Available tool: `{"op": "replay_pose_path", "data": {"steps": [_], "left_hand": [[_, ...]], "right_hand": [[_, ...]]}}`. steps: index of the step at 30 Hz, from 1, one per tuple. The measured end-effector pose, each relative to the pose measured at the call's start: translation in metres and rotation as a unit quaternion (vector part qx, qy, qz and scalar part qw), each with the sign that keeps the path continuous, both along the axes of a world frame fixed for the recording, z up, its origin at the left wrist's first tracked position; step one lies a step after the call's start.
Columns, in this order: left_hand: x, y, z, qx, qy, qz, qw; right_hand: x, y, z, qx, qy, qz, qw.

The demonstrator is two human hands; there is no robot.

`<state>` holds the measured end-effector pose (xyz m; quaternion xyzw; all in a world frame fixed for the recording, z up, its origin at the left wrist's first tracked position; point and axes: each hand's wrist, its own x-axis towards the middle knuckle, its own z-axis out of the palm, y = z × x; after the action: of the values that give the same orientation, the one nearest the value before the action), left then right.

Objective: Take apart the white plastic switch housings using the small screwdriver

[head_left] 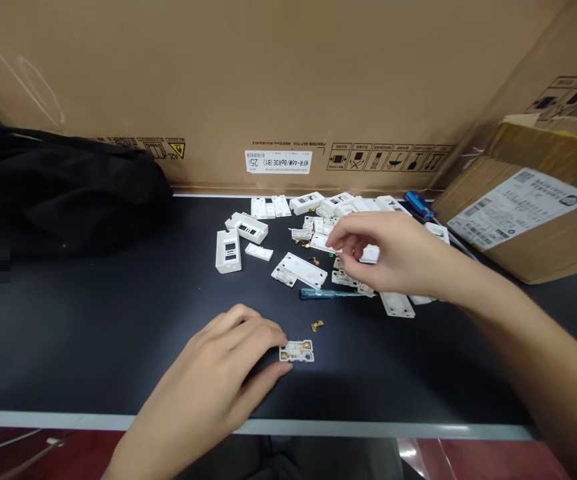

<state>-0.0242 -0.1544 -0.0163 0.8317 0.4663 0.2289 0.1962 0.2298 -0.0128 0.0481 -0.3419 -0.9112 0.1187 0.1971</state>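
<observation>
My left hand (pixel 228 363) rests low on the table, thumb and fingers gripping the left end of a small white plastic switch base (pixel 297 351) with brass contacts in it. Just behind this base lies a loose brass contact piece (pixel 317 325). My right hand (pixel 385 250) hovers over a pile of white plastic parts, fingers curled and the thumb and index tips apart. Nothing can be seen held between them. Close to it are a flat white cover plate (pixel 304 270) and a screwdriver with a clear blue handle (pixel 313 294).
White rectangular housings (pixel 229 251) stand left of the pile. At the back right lies a blue-handled screwdriver (pixel 418 203) beside a cardboard box (pixel 523 200). A large carton (pixel 208 80) walls off the back of the black table (pixel 93 333). Black fabric (pixel 58 193) covers the far left.
</observation>
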Motion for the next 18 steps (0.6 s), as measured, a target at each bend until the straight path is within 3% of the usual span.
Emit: {"op": "replay_pose_path", "data": {"steps": [3,9,18], "left_hand": [[0.000,0.000,0.001,0.006,0.002,-0.004,1.000],[0.000,0.001,0.001,0.014,0.020,-0.004,1.000],[-0.002,0.002,-0.001,0.027,0.020,-0.017,0.999]], "right_hand": [[0.004,-0.025,-0.003,0.013,0.016,0.007,1.000],[0.008,-0.069,-0.033,-0.048,0.027,0.001,0.998],[0.025,-0.080,-0.048,-0.057,0.054,-0.022,0.997]]}}
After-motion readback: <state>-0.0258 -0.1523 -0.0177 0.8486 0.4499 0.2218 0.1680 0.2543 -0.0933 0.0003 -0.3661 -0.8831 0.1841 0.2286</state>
